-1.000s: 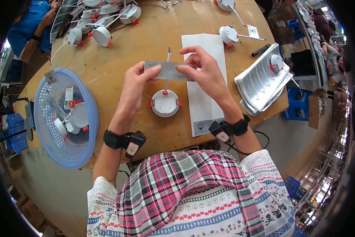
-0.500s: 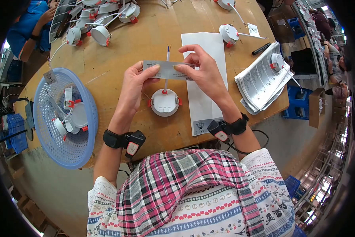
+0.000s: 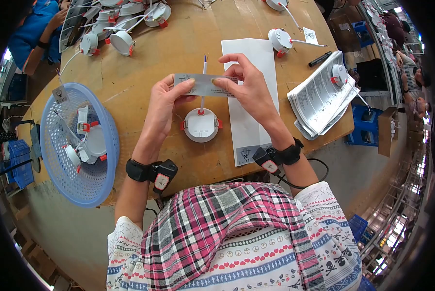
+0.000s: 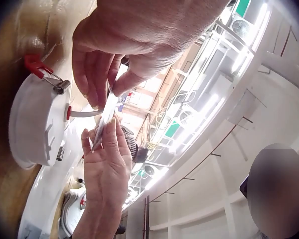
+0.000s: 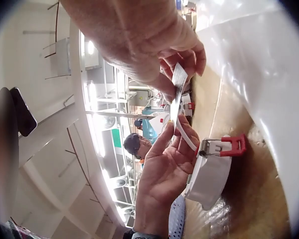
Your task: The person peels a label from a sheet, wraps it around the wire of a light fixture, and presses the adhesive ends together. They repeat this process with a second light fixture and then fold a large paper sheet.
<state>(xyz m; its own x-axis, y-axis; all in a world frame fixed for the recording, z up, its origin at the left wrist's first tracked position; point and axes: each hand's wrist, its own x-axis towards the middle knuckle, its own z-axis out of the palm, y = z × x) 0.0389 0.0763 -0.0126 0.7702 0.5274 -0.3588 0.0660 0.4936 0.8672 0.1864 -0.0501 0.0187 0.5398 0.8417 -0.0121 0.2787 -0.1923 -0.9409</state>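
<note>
A silver-grey printed label (image 3: 204, 86) is stretched between both hands across the white cable (image 3: 202, 103) of a round white downlight (image 3: 201, 128). My left hand (image 3: 165, 101) pinches its left end between thumb and fingers. At the other end my right hand (image 3: 254, 91) pinches it, thumb on top and forefinger arched above. The downlight lies on the table with its red-clipped back up, just below the hands. In the left wrist view the label (image 4: 105, 117) appears nearly edge-on with the cable running to it. The right wrist view shows print on the label (image 5: 179, 79).
A blue plastic basket (image 3: 111, 160) with several downlights stands at left. White sheeting (image 3: 249, 116) lies beneath the right forearm. Stacked printed sheets (image 3: 314, 104) bear another downlight (image 3: 339, 75), near a black marker (image 3: 320, 59). More downlights (image 3: 121, 42) are heaped at the far left.
The label and both hands have drifted very slightly left in the head view. Both hands keep the same hold on it.
</note>
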